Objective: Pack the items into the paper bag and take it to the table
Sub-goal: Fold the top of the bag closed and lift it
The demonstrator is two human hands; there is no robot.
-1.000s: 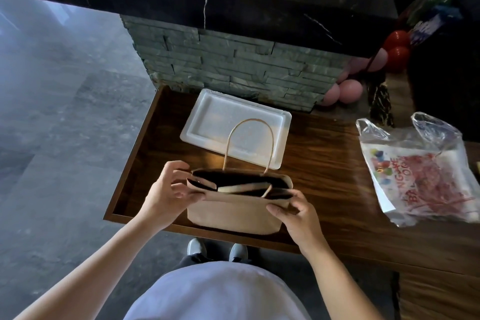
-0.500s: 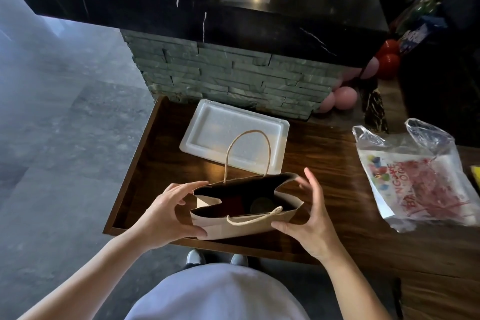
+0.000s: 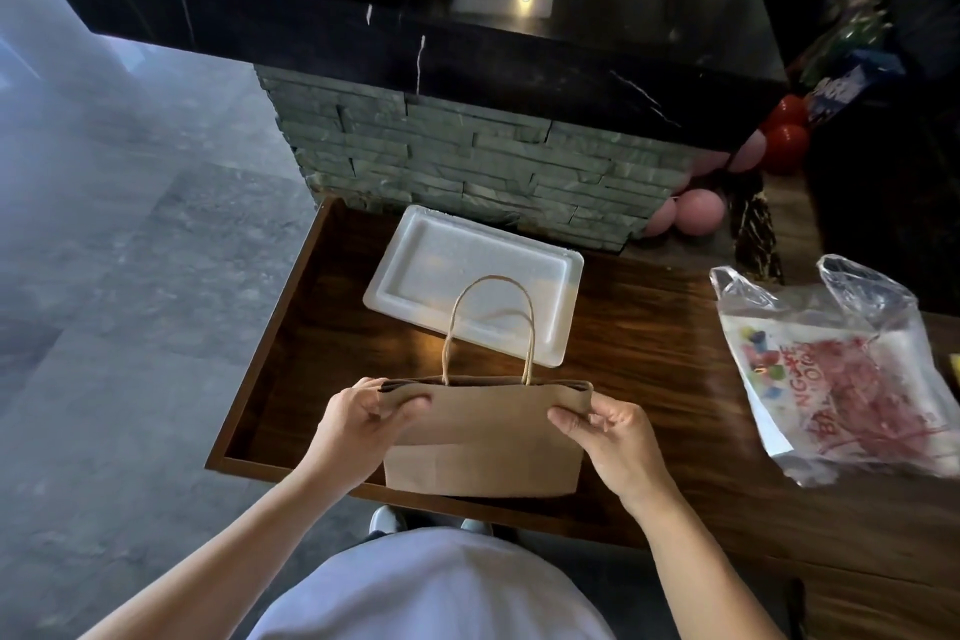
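I have the paper bag [image 3: 483, 437] pinched at both top corners — my left hand [image 3: 358, 424] on the left corner, my right hand [image 3: 615, 437] on the right, thumbs on the near face. The bag's mouth is pressed nearly flat and its two twisted handles [image 3: 488, 327] stand up together. It sits upright at the near edge of the wooden counter [image 3: 649, 359], just in front of a white foam tray [image 3: 472, 283] — the handles overlap the tray from where I look. Off to my right, well apart from the bag, lies a clear plastic bag [image 3: 836, 369] with red print.
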